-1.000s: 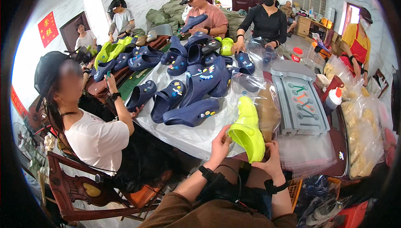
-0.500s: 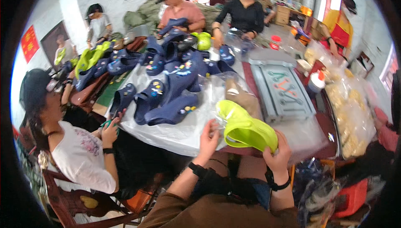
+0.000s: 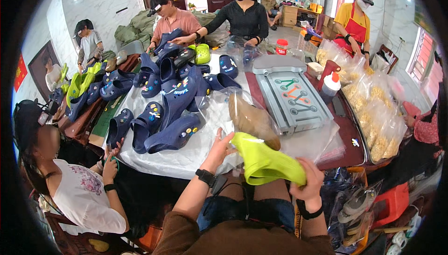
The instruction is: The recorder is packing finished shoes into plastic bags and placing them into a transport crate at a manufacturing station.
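A lime green clog (image 3: 266, 164) is held over my lap at the table's near edge, its toe pointing up and left. Around its heel end wraps my right hand (image 3: 309, 182), closed on it. At the toe is my left hand (image 3: 218, 151), thumb and fingers against its left side; part of that grip is hidden. Glare near the toe looks like clear film, though I cannot tell how far it covers the clog. Just beyond, a brown clog (image 3: 252, 119) lies in a clear plastic bag (image 3: 217, 108).
Navy clogs with charms (image 3: 179, 98) pile up to the left on white sheeting (image 3: 186, 164). A grey plastic case (image 3: 294, 96), a glue bottle (image 3: 330, 87) and filled clear bags (image 3: 375, 115) stand to the right. Close on my left sits a co-worker (image 3: 79, 185) holding green-handled scissors (image 3: 113, 159).
The lime green clog has turned, so its opening no longer faces me, and it sits slightly lower against my legs. My view has shifted right. A far co-worker in black now reaches toward the clogs.
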The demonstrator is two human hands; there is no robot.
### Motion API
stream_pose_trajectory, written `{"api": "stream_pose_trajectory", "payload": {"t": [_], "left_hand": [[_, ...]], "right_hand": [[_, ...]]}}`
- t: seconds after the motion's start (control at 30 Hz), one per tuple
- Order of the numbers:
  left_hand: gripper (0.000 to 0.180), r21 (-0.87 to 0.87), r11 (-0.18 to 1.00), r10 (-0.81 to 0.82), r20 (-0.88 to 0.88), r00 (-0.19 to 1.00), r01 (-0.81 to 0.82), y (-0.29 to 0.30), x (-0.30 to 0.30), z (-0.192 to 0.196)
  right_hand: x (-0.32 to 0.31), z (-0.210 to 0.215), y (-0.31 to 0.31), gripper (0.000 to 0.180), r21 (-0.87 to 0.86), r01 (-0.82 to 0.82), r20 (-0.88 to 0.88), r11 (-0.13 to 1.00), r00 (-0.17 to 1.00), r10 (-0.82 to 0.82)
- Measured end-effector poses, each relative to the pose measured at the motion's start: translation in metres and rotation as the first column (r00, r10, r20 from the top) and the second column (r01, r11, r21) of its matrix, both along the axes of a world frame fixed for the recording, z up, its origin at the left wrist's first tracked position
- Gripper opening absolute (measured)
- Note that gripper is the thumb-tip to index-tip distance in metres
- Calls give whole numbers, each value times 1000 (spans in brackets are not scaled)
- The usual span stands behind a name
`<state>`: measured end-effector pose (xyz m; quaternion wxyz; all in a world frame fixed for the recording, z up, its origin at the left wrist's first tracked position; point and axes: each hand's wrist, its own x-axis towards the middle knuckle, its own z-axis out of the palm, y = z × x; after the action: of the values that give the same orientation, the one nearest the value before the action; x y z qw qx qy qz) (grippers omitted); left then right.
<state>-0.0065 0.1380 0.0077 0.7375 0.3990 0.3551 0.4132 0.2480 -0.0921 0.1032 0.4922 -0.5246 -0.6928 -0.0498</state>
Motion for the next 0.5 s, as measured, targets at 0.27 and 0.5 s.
{"api": "stream_pose_trajectory", "payload": {"t": [0.27,0.5], "left_hand": [[77,45,988,152,-72,986,-149,23,9,-19],[98,81,983,169,-14,986,-167,-13,11,6]], "right_hand": [[60,-41,-30,49,0,317,-739,948,639,-214],[20,-9,-18,50,6,-223,-989,975,145,39]]}}
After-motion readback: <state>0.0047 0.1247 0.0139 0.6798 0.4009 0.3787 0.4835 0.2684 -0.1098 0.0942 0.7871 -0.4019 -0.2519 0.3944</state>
